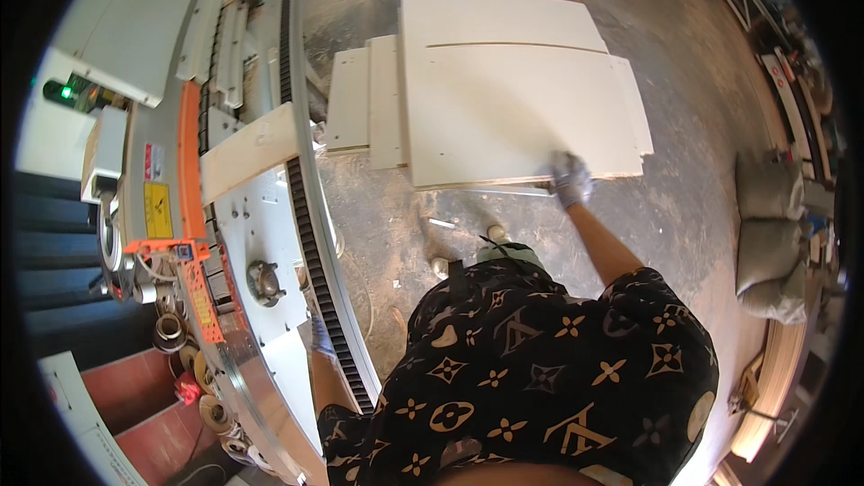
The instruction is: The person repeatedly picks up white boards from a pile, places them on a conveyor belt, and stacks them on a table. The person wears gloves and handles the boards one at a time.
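Observation:
My right hand [570, 180], in a pale work glove, is closed at the near edge of a white panel [513, 108], toward its right corner. Slight blur softens its fingers. That panel is the large top one of a stack; narrower white boards [349, 99] stick out on the left. At lower left my left hand [322, 339], gloved too, is down beside the machine's roller rail [319, 279], near a white panel [292, 364] on the machine. Its fingers are mostly hidden.
A long machine with an orange guard strip [189, 144] runs along my left, pale boards [252, 151] lying across it. Rolls of edging tape [169, 331] sit beside it. Filled sacks [771, 243] and stacked boards [772, 387] line the right. Scraps [441, 223] litter the floor.

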{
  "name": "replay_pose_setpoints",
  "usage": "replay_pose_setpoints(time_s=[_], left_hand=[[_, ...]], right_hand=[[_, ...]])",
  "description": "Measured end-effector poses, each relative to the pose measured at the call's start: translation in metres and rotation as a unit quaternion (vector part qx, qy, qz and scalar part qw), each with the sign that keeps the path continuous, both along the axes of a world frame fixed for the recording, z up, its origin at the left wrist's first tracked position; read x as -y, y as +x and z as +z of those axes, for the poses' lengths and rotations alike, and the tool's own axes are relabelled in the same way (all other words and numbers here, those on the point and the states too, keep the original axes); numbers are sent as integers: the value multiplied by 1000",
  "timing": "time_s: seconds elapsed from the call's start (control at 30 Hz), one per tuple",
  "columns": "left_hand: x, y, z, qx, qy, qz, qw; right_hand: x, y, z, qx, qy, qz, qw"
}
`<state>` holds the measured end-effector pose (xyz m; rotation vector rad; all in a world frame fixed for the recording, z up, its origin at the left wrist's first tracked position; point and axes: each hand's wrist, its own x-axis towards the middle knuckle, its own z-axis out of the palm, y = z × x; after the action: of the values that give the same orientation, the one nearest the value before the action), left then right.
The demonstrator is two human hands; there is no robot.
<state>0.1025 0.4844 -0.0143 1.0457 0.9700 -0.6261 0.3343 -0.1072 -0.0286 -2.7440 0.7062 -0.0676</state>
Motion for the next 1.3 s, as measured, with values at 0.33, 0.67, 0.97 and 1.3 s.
replay_pose_setpoints(time_s=[0.33,0.67,0.97,1.3], left_hand=[[74,0,-28,21,39,84,995],[113,23,-2,251,500,15,829],[282,249,-14,265,595,-325,686],[361,201,16,218,574,-297,731]], right_hand=[[242,17,13,-34,66,-171,982],[252,36,11,-65,-2,-163,984],[240,46,7,14,-3,-76,997],[363,-9,-53,78,292,-99,948]])
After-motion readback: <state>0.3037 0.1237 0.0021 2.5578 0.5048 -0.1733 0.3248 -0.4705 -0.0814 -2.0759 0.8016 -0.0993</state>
